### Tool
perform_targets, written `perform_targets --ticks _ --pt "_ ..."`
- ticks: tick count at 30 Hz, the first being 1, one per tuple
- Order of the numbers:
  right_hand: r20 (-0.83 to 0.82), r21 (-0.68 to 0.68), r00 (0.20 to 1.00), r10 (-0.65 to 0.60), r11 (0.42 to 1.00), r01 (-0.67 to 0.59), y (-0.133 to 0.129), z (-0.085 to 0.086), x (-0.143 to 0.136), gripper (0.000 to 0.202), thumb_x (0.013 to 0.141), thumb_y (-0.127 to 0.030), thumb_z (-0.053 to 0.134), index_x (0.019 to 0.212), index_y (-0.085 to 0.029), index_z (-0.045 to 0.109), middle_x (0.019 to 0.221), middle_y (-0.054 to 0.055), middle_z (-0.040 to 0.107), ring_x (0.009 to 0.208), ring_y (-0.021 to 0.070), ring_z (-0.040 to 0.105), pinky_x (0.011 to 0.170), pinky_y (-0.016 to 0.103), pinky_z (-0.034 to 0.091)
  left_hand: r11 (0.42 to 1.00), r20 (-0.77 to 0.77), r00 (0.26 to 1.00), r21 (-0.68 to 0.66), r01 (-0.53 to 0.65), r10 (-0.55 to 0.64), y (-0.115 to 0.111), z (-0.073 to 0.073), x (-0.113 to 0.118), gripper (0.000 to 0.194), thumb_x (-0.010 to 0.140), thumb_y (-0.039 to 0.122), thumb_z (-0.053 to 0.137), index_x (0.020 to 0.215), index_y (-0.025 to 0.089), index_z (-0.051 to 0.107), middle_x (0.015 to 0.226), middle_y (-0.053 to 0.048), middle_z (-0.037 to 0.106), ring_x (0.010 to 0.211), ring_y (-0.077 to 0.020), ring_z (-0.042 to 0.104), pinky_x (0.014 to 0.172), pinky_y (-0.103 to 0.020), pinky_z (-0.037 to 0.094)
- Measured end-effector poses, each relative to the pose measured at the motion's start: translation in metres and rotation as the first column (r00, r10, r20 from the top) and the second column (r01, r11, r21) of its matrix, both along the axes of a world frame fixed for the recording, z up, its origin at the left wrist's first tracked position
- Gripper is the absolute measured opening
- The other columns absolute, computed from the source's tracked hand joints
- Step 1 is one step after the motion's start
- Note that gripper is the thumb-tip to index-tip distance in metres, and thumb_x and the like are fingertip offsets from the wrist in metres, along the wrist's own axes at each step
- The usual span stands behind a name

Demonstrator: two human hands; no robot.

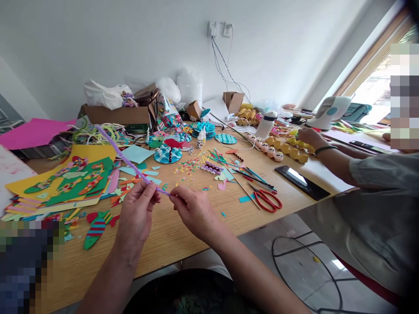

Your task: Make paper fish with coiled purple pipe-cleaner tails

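A fuzzy purple pipe cleaner (122,154) runs from the upper left down to both hands above the table's front part. My left hand (140,205) pinches it between thumb and fingers near its lower end. Just to the right, my right hand (193,209) grips the end tip with its fingertips. The hands are close together but apart. Left of my left hand lies a green paper fish (95,232) with red and blue stripes. Beyond the hands are small paper scraps (186,168) and a wavy purple and dark pipe cleaner piece (212,168).
Red-handled scissors (267,199) and a black phone (301,182) lie to the right on the wooden table (176,244). Coloured paper sheets (98,150) are stacked left. A person's arm (337,163) reaches in from the right, near yellow egg-carton strips (288,150).
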State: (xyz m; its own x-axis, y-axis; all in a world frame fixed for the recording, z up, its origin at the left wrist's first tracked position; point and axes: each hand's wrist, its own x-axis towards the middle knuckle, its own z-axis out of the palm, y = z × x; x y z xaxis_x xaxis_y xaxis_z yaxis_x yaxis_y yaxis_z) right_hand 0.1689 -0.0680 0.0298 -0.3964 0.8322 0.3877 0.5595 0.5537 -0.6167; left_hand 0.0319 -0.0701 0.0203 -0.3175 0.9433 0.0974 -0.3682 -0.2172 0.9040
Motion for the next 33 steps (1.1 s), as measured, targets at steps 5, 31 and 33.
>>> perform_targets --ticks 5,31,33 --pt "0.075 0.069 0.996 -0.040 0.997 0.035 0.001 -0.002 -0.005 0.020 0.090 -0.029 0.041 0.098 -0.022 0.057 0.072 0.001 0.066 0.061 0.0116 0.059 0.055 0.019 0.034 1.000 -0.018 1.000 0.030 -0.008 0.009 0.001 0.000 -0.001 0.017 0.063 0.030 0.071 0.062 0.019 0.058 0.057 0.005 0.052 0.052 -0.0068 0.048 0.051 -0.018 0.041" --pt "-0.052 -0.026 0.998 0.027 0.999 -0.028 0.005 0.000 0.000 0.014 0.085 -0.023 0.049 0.080 -0.018 0.061 0.066 0.000 0.064 0.058 0.0092 0.056 0.055 0.018 0.034 0.996 -0.176 0.981 0.028 0.087 -0.081 -0.002 -0.007 0.002 0.014 0.066 0.030 0.070 0.066 0.017 0.065 0.059 0.002 0.058 0.057 -0.0092 0.051 0.056 -0.021 0.041" --pt "-0.070 -0.069 0.997 0.023 0.997 -0.028 0.005 0.001 0.000 0.013 0.085 -0.023 0.050 0.077 -0.018 0.060 0.063 -0.001 0.063 0.056 0.0087 0.055 0.054 0.018 0.034 0.998 -0.198 0.979 0.046 0.053 -0.043 -0.002 -0.008 0.002 0.013 0.067 0.029 0.068 0.066 0.017 0.065 0.059 0.002 0.058 0.057 -0.0094 0.051 0.057 -0.022 0.041"
